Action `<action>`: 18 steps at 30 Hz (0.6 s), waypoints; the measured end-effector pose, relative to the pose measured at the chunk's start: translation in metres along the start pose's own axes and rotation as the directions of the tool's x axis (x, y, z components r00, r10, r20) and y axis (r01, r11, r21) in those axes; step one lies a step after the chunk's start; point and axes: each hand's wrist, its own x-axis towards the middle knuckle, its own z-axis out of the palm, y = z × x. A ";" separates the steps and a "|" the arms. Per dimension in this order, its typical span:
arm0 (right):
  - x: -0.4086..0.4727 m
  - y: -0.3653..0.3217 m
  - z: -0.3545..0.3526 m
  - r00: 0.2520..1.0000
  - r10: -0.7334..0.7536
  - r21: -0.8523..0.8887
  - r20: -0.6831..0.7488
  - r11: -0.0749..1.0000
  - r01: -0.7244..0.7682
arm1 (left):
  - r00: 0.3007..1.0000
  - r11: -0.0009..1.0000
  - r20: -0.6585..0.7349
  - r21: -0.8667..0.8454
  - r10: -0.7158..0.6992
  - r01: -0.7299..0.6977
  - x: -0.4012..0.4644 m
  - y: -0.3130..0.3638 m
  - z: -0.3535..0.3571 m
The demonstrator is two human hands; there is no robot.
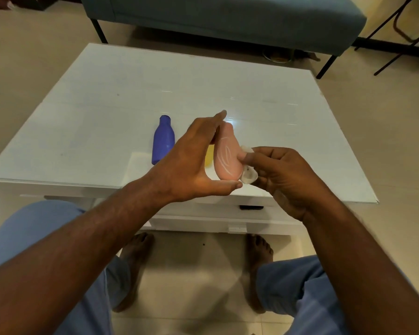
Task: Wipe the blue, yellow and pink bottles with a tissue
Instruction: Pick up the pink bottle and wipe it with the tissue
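Two hands (191, 160) (281, 175) hold one pink bottle (228, 155), one tissue (248, 176).

The pink bottle (228, 155) is pale salmon pink with thin white curved lines on its side. Left of it, the blue bottle (163, 141) is deep violet-blue. Just behind the pink bottle, a yellow bottle (209, 155) shows bright yellow. The tissue (248, 174) touching its right side is white. The table (107, 105) is glossy white.
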 end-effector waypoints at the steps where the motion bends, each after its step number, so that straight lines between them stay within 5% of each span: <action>1: 0.000 -0.001 0.000 1.000 0.022 0.066 0.004 0.998 -0.022 | 1.000 0.999 -0.013 -0.046 -0.012 0.012 0.000 0.001 0.000; 6: 0.000 -0.001 -0.001 0.997 0.076 0.162 0.024 0.984 -0.079 | 0.998 0.990 -0.014 -0.125 -0.066 0.064 -0.001 0.005 -0.001; 10: 0.004 0.004 -0.004 0.991 -0.056 0.075 -0.119 0.995 0.065 | 1.000 0.999 0.023 -0.044 -0.018 0.019 -0.003 0.004 -0.003; 13: 0.006 0.007 -0.007 0.930 -0.324 -0.178 -0.173 0.939 0.294 | 0.994 0.999 0.103 0.023 0.029 -0.031 -0.003 0.004 0.002; 15: 0.007 0.010 -0.007 0.849 -0.518 -0.402 -0.102 0.802 0.441 | 0.992 0.998 0.120 0.040 0.048 -0.053 -0.003 0.004 0.007; 18: 0.006 0.013 -0.003 0.784 -0.620 -0.539 0.027 0.652 0.534 | 0.993 0.998 0.114 0.055 0.024 -0.031 -0.003 0.004 0.009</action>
